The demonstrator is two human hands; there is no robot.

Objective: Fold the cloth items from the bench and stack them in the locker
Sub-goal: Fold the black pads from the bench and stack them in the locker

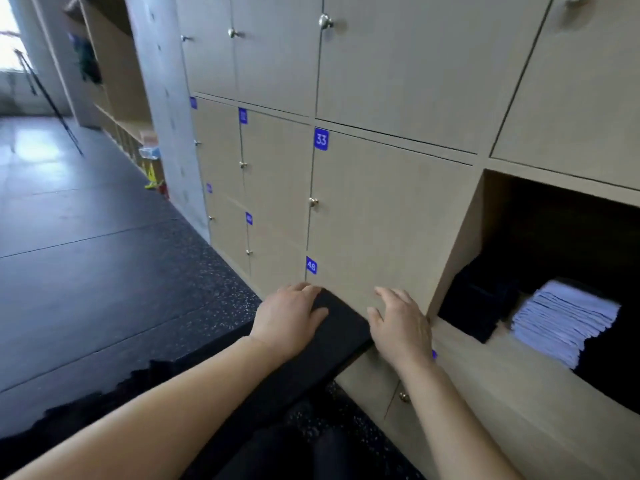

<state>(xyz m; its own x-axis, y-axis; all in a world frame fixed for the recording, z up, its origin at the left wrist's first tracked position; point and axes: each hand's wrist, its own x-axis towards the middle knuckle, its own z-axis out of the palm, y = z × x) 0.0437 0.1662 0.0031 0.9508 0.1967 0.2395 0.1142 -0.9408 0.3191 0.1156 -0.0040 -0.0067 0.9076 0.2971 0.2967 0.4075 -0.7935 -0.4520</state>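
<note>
Carrying the folded black cloth (334,336) across to the open locker (460,244) looks to me like the step in hand, so that is what I'd steer for. The cloth sits in the near middle of the scene, below the blue tag 48 (311,265) and just left of the locker mouth. My left hand (287,320) lies over its left edge, thumb on top and fingers (304,289) curled round the far corner, clamped on the fabric. My right hand (398,323) is beside its right edge, fingers apart and straight, thumb touching the cloth, gripping nothing. Inside the locker a dark stack (474,299) stands at the left and a pale stack (568,317) further right. I'd slide the right palm underneath first so the folds don't sag open, hold the bundle level, clear the locker's left wall, and set it squarely on the dark stack with edges matched. Releasing one hand at a time should stop the pile dragging askew.
</note>
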